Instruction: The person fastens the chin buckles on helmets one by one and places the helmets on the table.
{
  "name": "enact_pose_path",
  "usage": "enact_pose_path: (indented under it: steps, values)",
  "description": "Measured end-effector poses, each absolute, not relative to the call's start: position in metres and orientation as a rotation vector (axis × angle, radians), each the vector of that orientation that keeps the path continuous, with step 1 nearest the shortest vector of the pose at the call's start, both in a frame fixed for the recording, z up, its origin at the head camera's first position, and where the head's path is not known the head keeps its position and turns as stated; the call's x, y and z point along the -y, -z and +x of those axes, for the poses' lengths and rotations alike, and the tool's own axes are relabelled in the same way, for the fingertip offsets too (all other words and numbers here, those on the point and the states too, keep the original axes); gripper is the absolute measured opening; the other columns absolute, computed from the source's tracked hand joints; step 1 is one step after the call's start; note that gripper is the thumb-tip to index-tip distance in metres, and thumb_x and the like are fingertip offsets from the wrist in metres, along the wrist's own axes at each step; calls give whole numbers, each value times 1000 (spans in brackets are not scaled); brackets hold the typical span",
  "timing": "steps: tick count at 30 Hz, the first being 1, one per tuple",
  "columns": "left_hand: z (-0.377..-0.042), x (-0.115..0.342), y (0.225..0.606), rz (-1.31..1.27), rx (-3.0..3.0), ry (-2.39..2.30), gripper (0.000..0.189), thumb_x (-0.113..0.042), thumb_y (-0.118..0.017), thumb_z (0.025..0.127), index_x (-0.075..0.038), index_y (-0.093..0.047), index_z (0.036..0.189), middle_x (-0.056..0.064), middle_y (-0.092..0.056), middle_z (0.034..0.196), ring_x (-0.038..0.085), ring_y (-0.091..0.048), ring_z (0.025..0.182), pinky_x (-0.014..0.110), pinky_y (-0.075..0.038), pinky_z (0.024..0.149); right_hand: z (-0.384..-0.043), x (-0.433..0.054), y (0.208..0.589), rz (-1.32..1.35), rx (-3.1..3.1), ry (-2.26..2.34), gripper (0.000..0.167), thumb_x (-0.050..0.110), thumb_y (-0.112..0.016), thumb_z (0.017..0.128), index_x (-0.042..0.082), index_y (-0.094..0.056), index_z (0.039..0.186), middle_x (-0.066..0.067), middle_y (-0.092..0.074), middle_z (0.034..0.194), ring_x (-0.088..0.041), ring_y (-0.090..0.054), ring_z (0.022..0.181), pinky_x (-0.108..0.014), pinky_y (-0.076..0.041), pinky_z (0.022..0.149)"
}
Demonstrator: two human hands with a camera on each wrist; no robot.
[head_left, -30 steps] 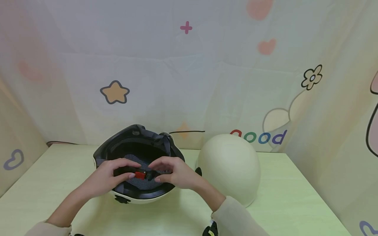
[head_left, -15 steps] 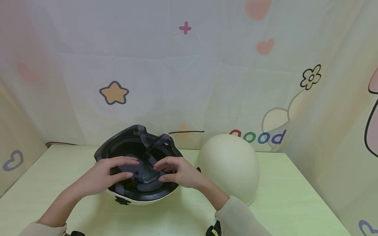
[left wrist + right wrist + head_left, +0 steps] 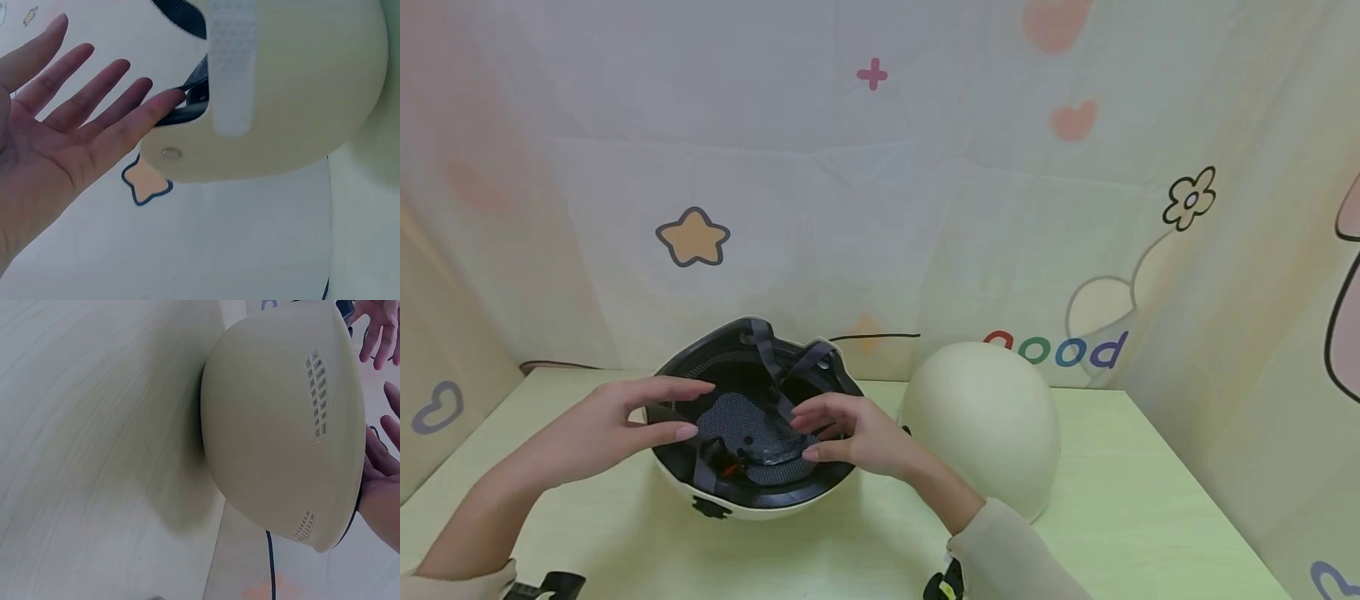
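Note:
A cream helmet (image 3: 760, 507) lies upside down on the table, its black padded inside facing up. Dark chin straps (image 3: 767, 354) drape into it, and a bit of red shows near a black buckle (image 3: 722, 458). My left hand (image 3: 598, 429) is over the helmet's left rim with fingers spread and nothing in them. In the left wrist view one fingertip overlaps the rim; whether it touches, I cannot tell. My right hand (image 3: 857, 435) hovers at the right rim, fingers loosely bent, with no strap between them. The right wrist view shows the vented shell (image 3: 281, 425).
Just right of my right hand stands a second cream helmet (image 3: 981, 425), dome up. The pale table (image 3: 1135, 500) ends at a printed curtain (image 3: 820, 208) behind, with more curtain at both sides.
Both hands have let go of the straps and red buckle, which dropped into the helmet. My left hand has since drawn back to the left; the right has shifted slightly right.

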State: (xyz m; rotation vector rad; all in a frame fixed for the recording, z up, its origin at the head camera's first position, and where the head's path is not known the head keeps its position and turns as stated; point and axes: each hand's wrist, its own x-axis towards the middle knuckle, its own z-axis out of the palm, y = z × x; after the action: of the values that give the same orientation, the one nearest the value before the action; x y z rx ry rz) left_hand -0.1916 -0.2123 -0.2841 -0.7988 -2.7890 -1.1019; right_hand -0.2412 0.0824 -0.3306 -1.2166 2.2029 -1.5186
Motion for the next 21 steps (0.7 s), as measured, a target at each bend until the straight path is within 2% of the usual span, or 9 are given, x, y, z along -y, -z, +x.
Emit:
enact_pose_path:
  steps: [5, 8, 11, 14, 17, 21]
  values:
    - [-191, 233, 285, -702, 2748, 1133, 42, -29, -62, 87, -18, -54, 127, 4, -56, 121, -1, -50, 105, 22, -48, 79, -235, -81, 326, -1204, -2176, 1520, 43, -2, -67, 80, -3, -52, 120, -21, -57, 115, -33, -55, 104, -43, -46, 86]
    - [-193, 248, 292, -649, 2698, 1133, 42, -25, -63, 87, -15, -54, 127, 0, -57, 120, -8, -49, 103, 16, -46, 77, -231, -78, 325, -1232, -2174, 1488, 44, -1, -67, 80, -2, -51, 122, -19, -57, 116, -30, -56, 103, -39, -47, 85]
    - [-195, 265, 305, -604, 2648, 1166, 44, -20, -64, 87, -12, -52, 128, -8, -55, 121, -9, -48, 103, 11, -44, 76, -225, -73, 325, -1253, -2169, 1437, 44, 2, -67, 81, 1, -52, 122, -15, -56, 118, -24, -57, 101, -33, -48, 85]
    - [-195, 277, 324, -554, 2649, 1237, 49, -19, -63, 87, -14, -47, 133, -16, -49, 124, -9, -49, 102, 11, -43, 76, -219, -68, 326, -1256, -2171, 1375, 44, 4, -68, 81, 3, -53, 122, -14, -57, 117, -21, -57, 98, -28, -47, 84]
    - [-194, 280, 339, -549, 2674, 1292, 54, -19, -62, 88, -18, -41, 138, -18, -44, 129, -9, -48, 104, 14, -44, 75, -215, -65, 329, -1255, -2189, 1318, 45, 5, -70, 79, 6, -54, 122, -11, -59, 115, -17, -57, 96, -25, -47, 83]
    - [-195, 277, 352, -622, 2639, 1384, 60, -12, -61, 88, -18, -33, 142, -16, -37, 136, -10, -41, 111, 16, -44, 76, -212, -62, 333, -1285, -2225, 1271, 46, 8, -72, 78, 6, -56, 120, -7, -61, 112, -11, -57, 93, -24, -46, 82]
